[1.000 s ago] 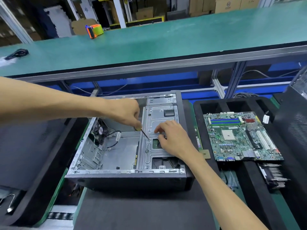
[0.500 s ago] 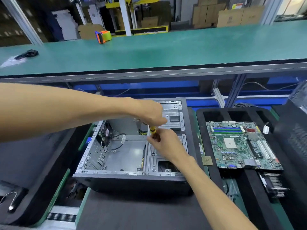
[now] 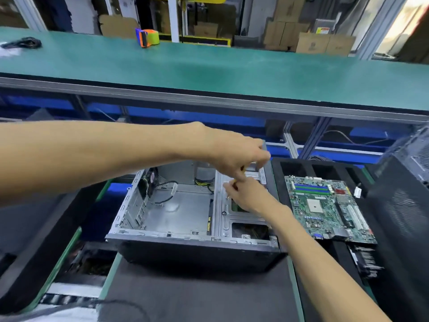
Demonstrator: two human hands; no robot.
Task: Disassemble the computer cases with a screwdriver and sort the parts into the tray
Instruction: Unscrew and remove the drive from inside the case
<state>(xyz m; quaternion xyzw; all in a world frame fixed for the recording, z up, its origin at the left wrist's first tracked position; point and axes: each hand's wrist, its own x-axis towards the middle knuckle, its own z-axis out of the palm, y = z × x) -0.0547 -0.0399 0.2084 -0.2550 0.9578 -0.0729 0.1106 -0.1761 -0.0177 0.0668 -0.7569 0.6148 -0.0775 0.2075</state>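
Bright even light, window glare top right, blurred, bowed edges

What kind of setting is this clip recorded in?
Most likely an electronics teardown line in a factory or warehouse: a long green workbench, an opened computer case, a motherboard lying in a black tray, and stacked cardboard boxes behind.

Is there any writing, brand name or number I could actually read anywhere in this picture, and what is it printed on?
None can be read.
Motherboard: printing too small and blurred.
Cardboard boxes: dark marks, illegible.
Yellow label behind the boxes: blurred.
Strip inside the computer case: too small to read.
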